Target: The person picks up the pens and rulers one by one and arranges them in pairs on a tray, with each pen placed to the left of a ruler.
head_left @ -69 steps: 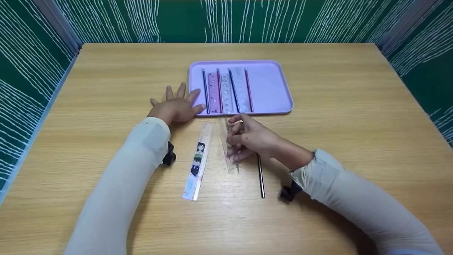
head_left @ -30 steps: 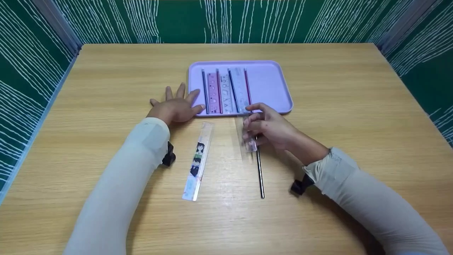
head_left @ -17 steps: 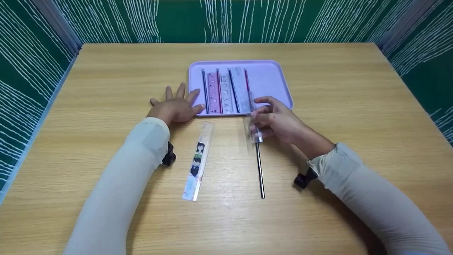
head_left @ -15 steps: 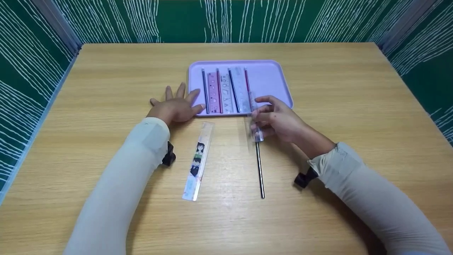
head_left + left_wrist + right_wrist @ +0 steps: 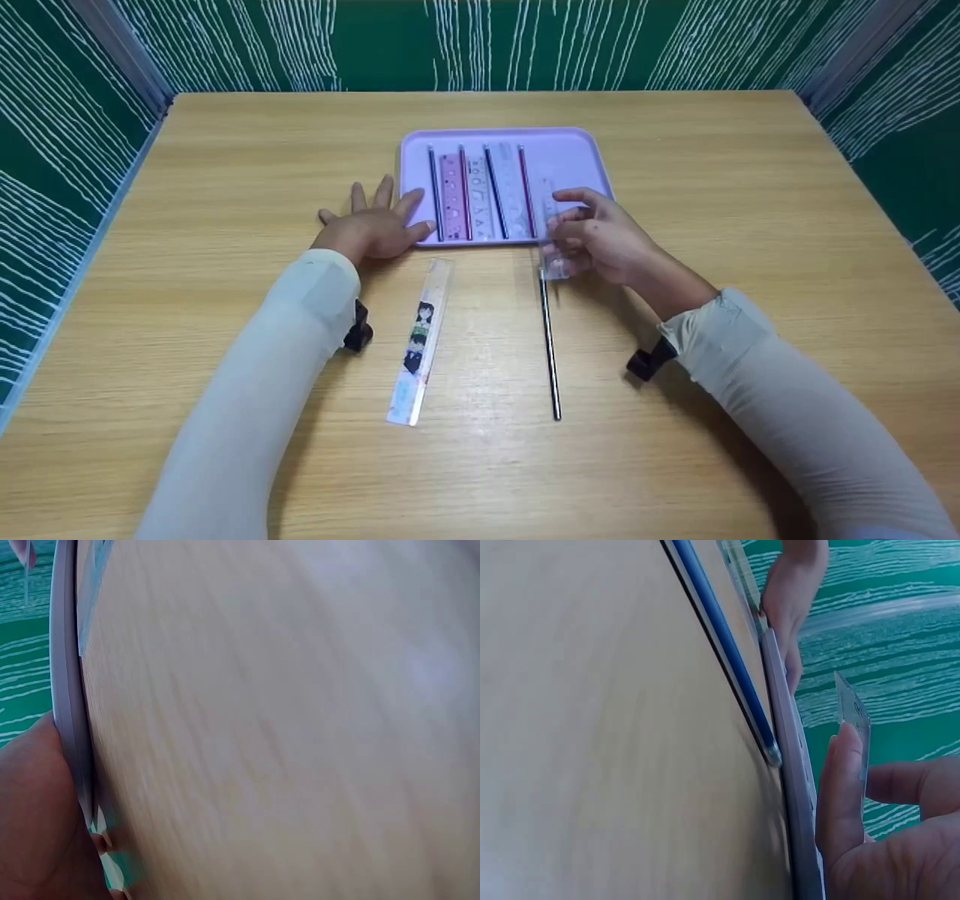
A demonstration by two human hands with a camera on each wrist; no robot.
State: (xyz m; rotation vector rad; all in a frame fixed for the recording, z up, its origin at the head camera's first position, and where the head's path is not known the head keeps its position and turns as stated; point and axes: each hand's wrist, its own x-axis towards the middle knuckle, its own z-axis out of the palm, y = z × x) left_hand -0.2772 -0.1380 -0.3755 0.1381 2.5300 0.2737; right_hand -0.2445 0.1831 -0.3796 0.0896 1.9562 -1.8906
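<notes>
My right hand (image 5: 600,232) pinches a clear ruler (image 5: 555,262) between thumb and fingers, over the front right part of the purple tray (image 5: 581,161). In the right wrist view the ruler (image 5: 853,709) stands up past the thumb, apart from the tray's rim. My left hand (image 5: 379,229) lies with spread fingers at the tray's front left corner, its thumb and index finger over the rim. Inside the tray, dark and red pencils alternate with a pink ruler (image 5: 452,196), a clear stencil ruler (image 5: 478,199) and a pale ruler (image 5: 512,191).
A ruler with cartoon figures (image 5: 420,341) lies on the wooden table (image 5: 247,165) in front of the tray. To its right is a dark pencil (image 5: 550,352), its far end just below the held ruler. Green walls with white streaks border the table.
My right hand has carried the clear ruler from the table rightward and away from me, past the last red pencil and over the tray. The left hand stays in place.
</notes>
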